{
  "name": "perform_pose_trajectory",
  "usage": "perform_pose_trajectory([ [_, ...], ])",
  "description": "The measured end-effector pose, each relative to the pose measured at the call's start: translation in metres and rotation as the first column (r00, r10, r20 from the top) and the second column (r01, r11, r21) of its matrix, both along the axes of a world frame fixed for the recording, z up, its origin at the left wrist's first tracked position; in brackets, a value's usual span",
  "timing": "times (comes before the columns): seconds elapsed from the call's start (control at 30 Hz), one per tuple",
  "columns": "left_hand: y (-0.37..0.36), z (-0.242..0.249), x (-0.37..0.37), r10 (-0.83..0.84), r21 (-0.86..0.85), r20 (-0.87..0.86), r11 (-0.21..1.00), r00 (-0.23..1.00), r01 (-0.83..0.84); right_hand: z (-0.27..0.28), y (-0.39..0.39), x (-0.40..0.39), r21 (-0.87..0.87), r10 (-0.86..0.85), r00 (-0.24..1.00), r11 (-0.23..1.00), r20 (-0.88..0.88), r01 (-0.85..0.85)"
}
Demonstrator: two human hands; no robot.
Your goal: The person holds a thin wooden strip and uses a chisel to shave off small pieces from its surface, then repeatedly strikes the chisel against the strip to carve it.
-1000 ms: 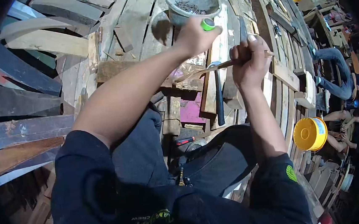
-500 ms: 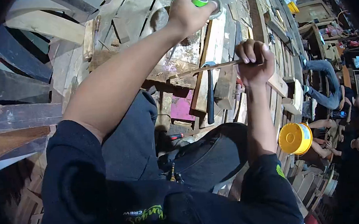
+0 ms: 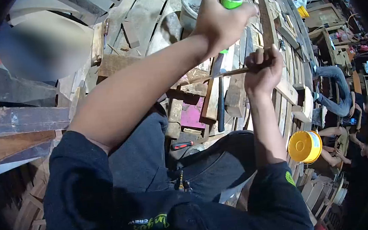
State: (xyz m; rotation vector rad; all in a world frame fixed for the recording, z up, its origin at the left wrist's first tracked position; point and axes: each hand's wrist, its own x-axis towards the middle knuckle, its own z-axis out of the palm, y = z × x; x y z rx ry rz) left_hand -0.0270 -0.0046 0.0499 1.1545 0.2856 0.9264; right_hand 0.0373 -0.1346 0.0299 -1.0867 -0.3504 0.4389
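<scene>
My left hand is closed in a fist around a bladed tool with a green-and-grey handle. The handle's butt shows above the fist, and a bit of green and a pale blade show below it. In my right hand, bent fingers grip one end of a thin wooden strip, which reaches left across the work surface and passes beneath the blade. A grey bucket with dark contents stands just beyond my left hand. Below the strip lies a tool with a black handle, its upper end overlapped by the strip and blade.
Wooden planks and blocks crowd the work area. A red-and-black handle lies near my legs. To the right are a yellow bucket and people sitting, one in jeans. Stacked timber stands at the left.
My left hand has moved right, off the grey bucket, to above the strip, bringing the green-handled tool with it. My right hand still holds the strip in nearly the same place.
</scene>
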Motion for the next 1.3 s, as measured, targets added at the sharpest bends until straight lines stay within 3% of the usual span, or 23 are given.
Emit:
perform_pose_trajectory([
  [0.1,0.009,-0.001,-0.001,-0.105,-0.138,0.108,0.983,0.989,0.119,0.003,0.000,0.004,0.027,-0.051,0.999,0.998,-0.013,0.052],
  [0.13,0.017,-0.001,-0.005,0.030,0.142,0.153,0.989,0.988,-0.052,0.001,-0.002,0.005,0.034,-0.048,0.999,0.998,-0.016,0.048],
  [0.17,0.026,0.009,-0.014,0.204,0.664,0.403,0.605,0.892,-0.439,-0.002,-0.005,0.008,0.045,0.004,1.000,0.999,-0.009,-0.004],
  [0.23,0.018,0.041,-0.035,-0.050,-0.012,0.279,0.998,0.959,0.055,-0.003,-0.005,0.003,0.056,-0.012,1.000,0.998,0.005,0.011],
  [0.27,0.027,0.016,-0.017,-0.188,0.035,0.391,0.981,0.901,0.189,-0.004,-0.003,0.000,0.055,-0.023,0.999,0.998,0.032,0.021],
  [0.3,0.038,-0.021,0.015,-0.539,-0.160,0.705,0.513,0.461,0.843,-0.004,-0.001,0.000,0.056,-0.011,0.999,0.998,0.033,0.009],
  [0.37,0.000,0.010,-0.003,-0.096,0.074,0.106,0.993,0.990,0.088,-0.003,-0.001,-0.002,0.038,-0.123,0.992,0.992,-0.030,0.124],
  [0.43,0.006,0.000,0.010,-0.142,0.107,0.149,0.986,0.979,0.127,-0.006,-0.006,0.006,0.034,-0.091,0.996,0.995,0.011,0.091],
  [0.5,0.012,-0.001,-0.007,0.192,0.698,0.157,0.673,0.969,-0.246,-0.004,-0.006,0.003,0.044,-0.054,0.997,0.998,0.048,0.052],
  [0.57,0.019,0.034,-0.039,-0.010,0.523,0.165,0.848,0.986,-0.079,-0.005,-0.005,0.000,0.030,-0.076,0.997,0.997,0.029,0.075],
  [0.67,0.015,0.027,-0.020,0.254,0.652,0.139,0.704,0.957,-0.282,-0.005,-0.001,-0.009,0.030,-0.079,0.989,0.997,0.124,0.076],
  [0.7,0.008,0.026,-0.015,0.041,0.338,-0.016,0.941,0.999,-0.033,-0.003,-0.001,-0.010,0.061,-0.164,0.985,0.985,0.058,0.161],
  [0.77,-0.005,0.023,-0.008,-0.176,-0.114,-0.009,0.978,0.984,0.174,-0.002,-0.006,0.000,0.057,-0.093,0.996,0.994,0.019,0.092],
  [0.83,0.007,0.001,-0.005,-0.190,0.107,0.184,0.979,0.964,0.172,-0.005,-0.007,0.001,0.035,-0.112,0.994,0.993,0.018,0.111],
  [0.9,0.017,0.017,-0.025,0.201,0.591,0.103,0.775,0.974,-0.223,-0.007,-0.009,-0.002,0.058,-0.025,0.997,0.998,0.071,0.021],
  [0.97,0.017,0.049,-0.036,-0.160,-0.010,0.237,0.986,0.958,0.167,-0.004,-0.005,-0.009,0.024,-0.101,0.994,0.995,0.039,0.100],
  [1.0,0.031,0.006,-0.025,-0.248,0.489,0.089,0.855,0.965,0.174,-0.005,-0.003,-0.013,0.005,-0.139,0.988,0.990,0.060,0.139],
  [1.03,0.004,-0.003,-0.006,-0.240,0.187,0.335,0.965,0.911,0.185,-0.004,0.000,-0.016,-0.010,-0.170,0.982,0.985,0.087,0.171],
  [1.17,-0.011,0.054,-0.026,-0.036,-0.149,-0.286,0.989,0.958,-0.007,-0.005,-0.005,-0.006,0.071,-0.046,0.996,0.997,0.083,0.040],
  [1.2,0.007,0.024,-0.027,0.277,0.503,-0.183,0.851,0.943,-0.152,-0.005,-0.005,-0.008,0.050,-0.088,0.994,0.995,0.063,0.085],
  [1.23,0.015,0.007,-0.026,0.448,0.913,0.094,0.318,0.889,-0.257,-0.001,-0.002,-0.013,0.025,-0.130,0.991,0.991,0.043,0.129],
  [1.27,0.008,0.040,-0.038,0.243,0.517,-0.098,0.841,0.965,-0.160,-0.005,-0.005,-0.010,0.043,-0.077,0.994,0.996,0.078,0.074],
  [1.3,0.015,0.047,-0.042,-0.261,-0.016,0.380,0.957,0.887,0.289,-0.007,-0.006,-0.010,0.044,-0.086,0.992,0.996,0.095,0.082],
])
